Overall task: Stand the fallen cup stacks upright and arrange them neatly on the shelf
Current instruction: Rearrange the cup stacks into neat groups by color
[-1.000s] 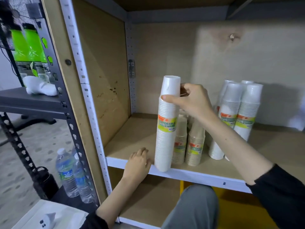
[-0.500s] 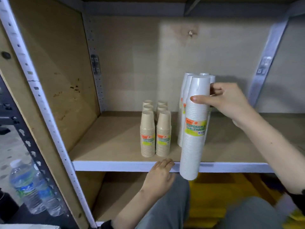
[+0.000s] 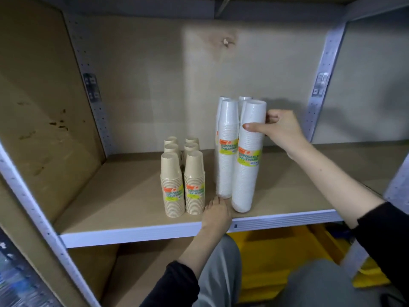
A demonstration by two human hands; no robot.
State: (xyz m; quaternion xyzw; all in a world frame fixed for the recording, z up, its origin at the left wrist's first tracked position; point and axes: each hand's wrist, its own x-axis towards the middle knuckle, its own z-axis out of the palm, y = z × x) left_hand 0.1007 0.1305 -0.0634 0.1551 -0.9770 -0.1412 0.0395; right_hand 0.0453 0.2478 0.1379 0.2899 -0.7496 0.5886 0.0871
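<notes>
White cup stack [image 3: 247, 160], labelled, tilted with its top to the right, base near the front edge of the shelf [image 3: 132, 196], close against the standing white stacks [image 3: 228, 149]; whether touching, we cannot tell. Our right hand [image 3: 281, 129] grips it near the top, thumb across, fingers curled behind. Our left hand [image 3: 218, 212] lies flat on the shelf by its base, holding nothing. Tan stacks [image 3: 172, 185] stand just left. Risk, as we judge it: let go while leaning, it topples off the edge or fells its neighbours.

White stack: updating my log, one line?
right hand: grips white stack | left hand: rests on shelf | white stack: front edge
</notes>
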